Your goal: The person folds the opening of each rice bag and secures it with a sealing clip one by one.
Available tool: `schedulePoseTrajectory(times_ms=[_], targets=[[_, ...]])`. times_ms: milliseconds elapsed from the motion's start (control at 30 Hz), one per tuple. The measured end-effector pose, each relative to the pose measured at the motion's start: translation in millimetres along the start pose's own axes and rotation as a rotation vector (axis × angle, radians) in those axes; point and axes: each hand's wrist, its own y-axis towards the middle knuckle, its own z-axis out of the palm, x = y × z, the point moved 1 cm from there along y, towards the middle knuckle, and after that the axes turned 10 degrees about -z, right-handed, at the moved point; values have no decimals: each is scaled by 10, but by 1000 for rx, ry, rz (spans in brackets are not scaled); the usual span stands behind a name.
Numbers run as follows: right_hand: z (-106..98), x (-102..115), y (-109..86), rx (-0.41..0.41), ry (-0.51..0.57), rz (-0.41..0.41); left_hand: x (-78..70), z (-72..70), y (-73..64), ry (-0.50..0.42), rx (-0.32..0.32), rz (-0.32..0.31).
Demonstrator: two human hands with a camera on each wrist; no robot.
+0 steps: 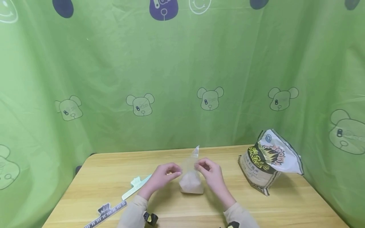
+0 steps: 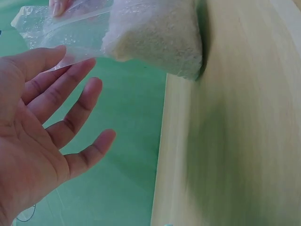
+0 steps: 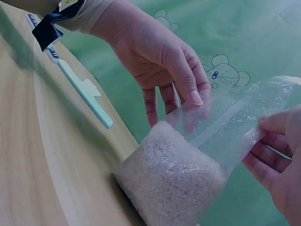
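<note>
A small clear plastic bag of white rice [image 1: 191, 183] stands upright on the wooden table, its upper part thin and see-through. My left hand [image 1: 163, 176] pinches the left edge of this upper part between thumb and fingertips. On the opposite edge, my right hand [image 1: 212, 174] pinches the plastic in the same way. In the right wrist view the rice [image 3: 169, 179] fills the lower part, and the left hand's fingers [image 3: 190, 117] show through the film. The left wrist view has the left hand [image 2: 51, 108] with its lower fingers spread apart, off the bag.
A large printed rice sack [image 1: 258, 164] stands at the right, its white top flopped over to the right. Left of my hands lie a mint-green long clip [image 1: 136, 187] and a piano-key patterned clip [image 1: 106, 216]. A green curtain [image 1: 176, 126] hangs behind the table [image 1: 114, 161].
</note>
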Motion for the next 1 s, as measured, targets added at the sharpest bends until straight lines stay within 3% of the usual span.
schedulePoseTrajectory(times_ms=[400, 600, 1000], targets=[[44, -36, -16, 20, 11, 20, -2, -72, -47, 46, 25, 4], [-1, -101, -1, 32, 24, 29, -7, -38, -30, 75, 26, 33], [-102, -143, 54, 109, 24, 41, 14, 20, -3, 46, 39, 5]])
